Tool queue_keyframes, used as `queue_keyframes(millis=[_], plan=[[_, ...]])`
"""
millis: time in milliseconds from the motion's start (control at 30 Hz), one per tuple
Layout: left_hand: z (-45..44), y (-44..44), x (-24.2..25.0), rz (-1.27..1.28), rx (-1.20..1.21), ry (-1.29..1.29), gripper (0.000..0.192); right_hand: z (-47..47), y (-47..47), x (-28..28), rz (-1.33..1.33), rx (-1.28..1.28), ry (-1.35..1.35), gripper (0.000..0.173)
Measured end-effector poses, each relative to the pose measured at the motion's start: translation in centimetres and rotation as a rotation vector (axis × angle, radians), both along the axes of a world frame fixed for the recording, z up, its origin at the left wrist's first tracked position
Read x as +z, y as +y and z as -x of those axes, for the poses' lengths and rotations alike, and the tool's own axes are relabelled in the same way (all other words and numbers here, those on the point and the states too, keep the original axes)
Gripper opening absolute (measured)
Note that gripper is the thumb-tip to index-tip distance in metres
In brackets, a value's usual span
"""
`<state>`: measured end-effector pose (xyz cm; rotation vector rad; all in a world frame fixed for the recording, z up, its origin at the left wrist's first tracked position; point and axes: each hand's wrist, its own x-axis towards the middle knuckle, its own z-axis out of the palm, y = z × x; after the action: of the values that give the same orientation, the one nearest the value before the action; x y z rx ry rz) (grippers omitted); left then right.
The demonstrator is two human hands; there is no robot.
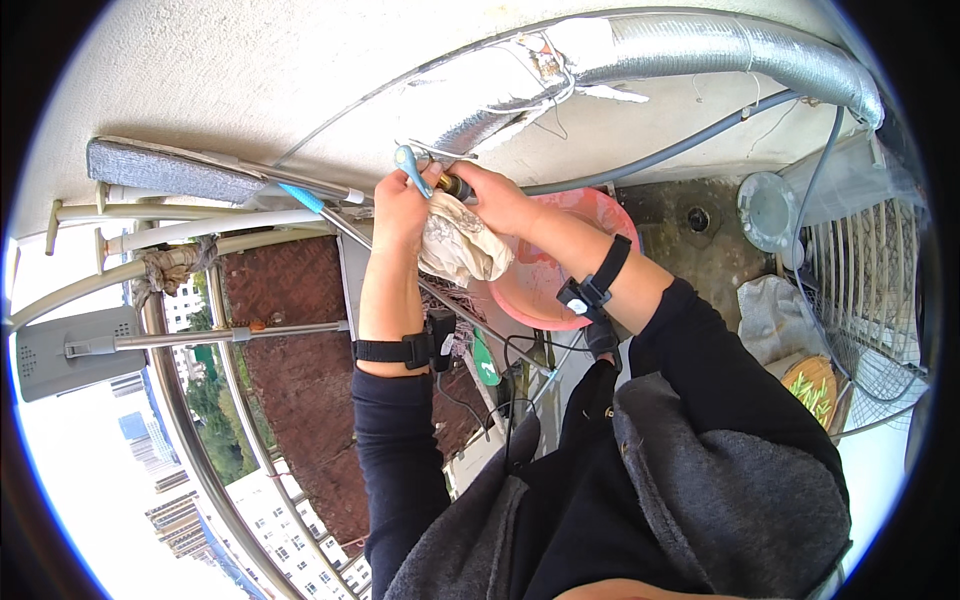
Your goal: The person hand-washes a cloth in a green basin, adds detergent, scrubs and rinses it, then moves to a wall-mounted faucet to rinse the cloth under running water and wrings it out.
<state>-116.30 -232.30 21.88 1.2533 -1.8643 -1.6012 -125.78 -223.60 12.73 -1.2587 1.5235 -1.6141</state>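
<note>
Near the wall, a metal water tap (431, 157) carries a light blue lever handle (407, 159). Fingers of my left hand (397, 214) close around the tap's spout area, with the thumb beside the lever. My right hand (495, 201) grips a black and brass-coloured hose connector (454, 184) at the spout. Whether the connector is fully seated cannot be seen behind the fingers. A crumpled off-white cloth (465, 244) hangs just below and between both hands. Which hand bears the cloth is hidden.
Below the hands stands a pink plastic basin (540, 292). A grey hose (660, 159) and a foil-wrapped pipe (675, 49) run along the wall. Mop poles (442, 300) cross at left, near the metal railing (180, 390). A floor drain (698, 219) lies right.
</note>
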Motion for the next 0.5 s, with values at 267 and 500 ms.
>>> queue_keyframes(millis=[267,500], plan=[[0.0,0.0,0.5,-0.076,0.022,0.009,0.022,6.0,-1.4,1.6,-0.185,0.601,0.161,0.042],[0.2,0.1,-0.1,0.004,0.059,-0.007,0.018,-0.6,1.2,0.4,0.115,-0.285,0.252,0.036]])
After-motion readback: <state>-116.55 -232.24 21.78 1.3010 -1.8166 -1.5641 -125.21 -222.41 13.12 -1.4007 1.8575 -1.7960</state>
